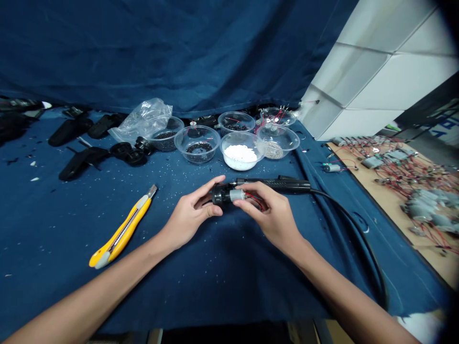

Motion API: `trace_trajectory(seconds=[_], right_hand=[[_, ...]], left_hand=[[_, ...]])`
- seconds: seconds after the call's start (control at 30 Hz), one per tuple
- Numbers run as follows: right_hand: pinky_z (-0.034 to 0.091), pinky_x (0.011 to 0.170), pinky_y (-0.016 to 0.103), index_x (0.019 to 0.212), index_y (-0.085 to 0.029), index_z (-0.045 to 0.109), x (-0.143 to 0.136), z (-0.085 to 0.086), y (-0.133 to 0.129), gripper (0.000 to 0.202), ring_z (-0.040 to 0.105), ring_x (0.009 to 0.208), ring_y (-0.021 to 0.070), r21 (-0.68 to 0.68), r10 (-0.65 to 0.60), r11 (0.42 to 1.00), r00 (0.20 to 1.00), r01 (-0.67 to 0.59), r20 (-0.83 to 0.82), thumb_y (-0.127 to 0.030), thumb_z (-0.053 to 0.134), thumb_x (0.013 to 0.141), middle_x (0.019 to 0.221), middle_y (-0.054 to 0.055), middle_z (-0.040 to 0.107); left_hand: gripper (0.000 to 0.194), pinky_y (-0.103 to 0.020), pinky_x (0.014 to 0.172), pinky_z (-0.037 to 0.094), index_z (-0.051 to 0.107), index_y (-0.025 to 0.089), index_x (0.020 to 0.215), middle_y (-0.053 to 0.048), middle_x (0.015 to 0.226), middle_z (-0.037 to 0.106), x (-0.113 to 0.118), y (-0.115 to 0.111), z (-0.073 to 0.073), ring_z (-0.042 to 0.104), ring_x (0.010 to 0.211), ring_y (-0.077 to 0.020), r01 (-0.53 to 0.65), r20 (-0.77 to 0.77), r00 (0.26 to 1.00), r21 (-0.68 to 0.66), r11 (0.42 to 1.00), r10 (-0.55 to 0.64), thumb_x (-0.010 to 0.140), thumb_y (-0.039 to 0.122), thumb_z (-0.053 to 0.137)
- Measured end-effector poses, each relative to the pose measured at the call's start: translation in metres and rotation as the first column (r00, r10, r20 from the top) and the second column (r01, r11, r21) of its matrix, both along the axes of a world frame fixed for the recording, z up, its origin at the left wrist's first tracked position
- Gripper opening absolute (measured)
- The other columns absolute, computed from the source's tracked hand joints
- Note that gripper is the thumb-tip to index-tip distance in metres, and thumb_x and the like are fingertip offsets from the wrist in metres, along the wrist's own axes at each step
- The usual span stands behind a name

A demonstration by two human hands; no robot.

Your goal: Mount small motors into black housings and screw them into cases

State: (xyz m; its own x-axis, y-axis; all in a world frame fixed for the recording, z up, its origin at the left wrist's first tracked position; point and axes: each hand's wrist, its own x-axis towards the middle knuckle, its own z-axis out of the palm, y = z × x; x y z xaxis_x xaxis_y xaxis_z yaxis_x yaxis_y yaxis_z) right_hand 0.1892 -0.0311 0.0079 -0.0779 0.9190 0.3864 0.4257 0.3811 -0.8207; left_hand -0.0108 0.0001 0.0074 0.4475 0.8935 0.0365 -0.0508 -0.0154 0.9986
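Near the middle of the blue cloth, my left hand [195, 210] grips a round black plastic part [219, 193] between thumb and fingers. My right hand [270, 210] pinches a small silver motor [236, 195] whose left end meets the black part. Red wires [256, 200] run from the motor under my right fingers. Just behind my hands lies a black electric screwdriver [287, 185], its cable curving down to the right. To the left rests a yellow utility knife [124, 229].
Clear bowls [198, 145] with small parts and a bowl of white material [240, 152] stand behind. Black casings [81, 160] and a plastic bag [143, 119] are at the back left. Wired motors cover a wooden board [405, 205] on the right; one motor [333, 168] lies beside it.
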Motion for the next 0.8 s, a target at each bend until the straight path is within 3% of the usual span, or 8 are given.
trace_trajectory(seconds=[0.07,0.13,0.23,0.37,0.47,0.53,0.63,0.8], right_hand=[[0.052,0.074,0.026,0.101,-0.02,0.065,0.001,0.002,0.002,0.022,0.065,0.083,0.0164,-0.037,0.013,0.999,0.999,-0.014,-0.032,-0.032,0.071,0.083,0.099,0.004,0.068],[0.053,0.075,0.028,0.096,-0.02,0.066,0.006,0.006,0.004,0.024,0.065,0.083,0.0174,-0.119,0.095,0.987,0.991,-0.106,-0.095,-0.035,0.074,0.079,0.097,0.004,0.069],[0.054,0.079,0.032,0.09,-0.018,0.069,0.017,0.012,0.009,0.026,0.066,0.082,0.0187,-0.184,0.178,0.958,0.958,-0.221,-0.224,-0.043,0.066,0.085,0.091,0.005,0.07],[0.053,0.088,0.036,0.115,-0.023,0.062,0.021,0.01,0.011,0.041,0.062,0.102,0.0206,-0.208,0.172,0.94,0.903,-0.27,-0.395,-0.037,0.073,0.078,0.111,0.007,0.064],[0.048,0.096,0.038,0.119,-0.025,0.058,0.012,0.007,0.009,0.052,0.058,0.11,0.0204,-0.258,0.226,0.896,0.87,-0.362,-0.439,-0.03,0.079,0.072,0.118,0.006,0.062],[0.049,0.095,0.037,0.113,-0.023,0.061,0.005,0.006,0.007,0.047,0.059,0.107,0.0199,-0.278,0.194,0.894,0.864,-0.351,-0.465,-0.029,0.079,0.071,0.114,0.005,0.063],[0.049,0.094,0.037,0.111,-0.022,0.061,-0.001,0.006,0.006,0.047,0.06,0.103,0.02,-0.302,0.143,0.898,0.86,-0.321,-0.489,-0.03,0.081,0.068,0.11,0.006,0.064],[0.048,0.093,0.037,0.108,-0.021,0.063,-0.002,0.003,0.007,0.046,0.061,0.099,0.0201,-0.315,0.12,0.897,0.856,-0.31,-0.502,-0.033,0.081,0.067,0.107,0.006,0.065]], left_hand=[[0.07,-0.044,0.111,0.034,0.048,0.025,0.139,-0.006,0.14,0.052,-0.001,0.002,-0.002,0.044,0.132,-0.0279,0.012,-0.012,1.0,-0.004,1.0,-0.012,0.075,0.036,0.075],[0.064,-0.047,0.11,0.035,0.049,0.024,0.137,-0.008,0.141,0.05,-0.001,0.005,-0.004,0.044,0.132,-0.029,0.029,0.025,0.999,-0.037,0.999,-0.028,0.079,0.035,0.072],[0.044,-0.047,0.104,0.043,0.062,0.017,0.124,-0.012,0.131,0.058,0.002,0.004,-0.006,0.055,0.12,-0.0296,0.032,0.171,0.985,-0.13,0.991,-0.009,0.083,0.034,0.068],[0.032,-0.041,0.094,0.051,0.066,0.014,0.11,-0.011,0.115,0.066,0.011,-0.004,-0.002,0.064,0.103,-0.0237,0.034,0.291,0.956,-0.217,0.976,0.031,0.084,0.033,0.068],[0.035,-0.039,0.094,0.051,0.062,0.015,0.113,-0.011,0.119,0.063,0.012,-0.008,0.001,0.063,0.104,-0.0228,-0.001,0.253,0.966,-0.206,0.979,0.054,0.086,0.036,0.065],[0.037,-0.037,0.096,0.049,0.061,0.015,0.115,-0.011,0.122,0.061,0.01,-0.008,0.002,0.06,0.109,-0.0227,-0.045,0.169,0.983,-0.132,0.99,0.068,0.087,0.038,0.063],[0.046,-0.035,0.099,0.045,0.058,0.015,0.117,-0.01,0.124,0.06,0.008,-0.007,0.002,0.057,0.114,-0.0229,-0.016,0.099,0.995,-0.036,0.999,0.019,0.08,0.038,0.071],[0.053,-0.035,0.099,0.045,0.053,0.014,0.116,-0.01,0.119,0.063,0.01,-0.009,0.007,0.058,0.113,-0.0219,-0.015,0.064,0.998,-0.095,0.995,0.021,0.072,0.029,0.077]])
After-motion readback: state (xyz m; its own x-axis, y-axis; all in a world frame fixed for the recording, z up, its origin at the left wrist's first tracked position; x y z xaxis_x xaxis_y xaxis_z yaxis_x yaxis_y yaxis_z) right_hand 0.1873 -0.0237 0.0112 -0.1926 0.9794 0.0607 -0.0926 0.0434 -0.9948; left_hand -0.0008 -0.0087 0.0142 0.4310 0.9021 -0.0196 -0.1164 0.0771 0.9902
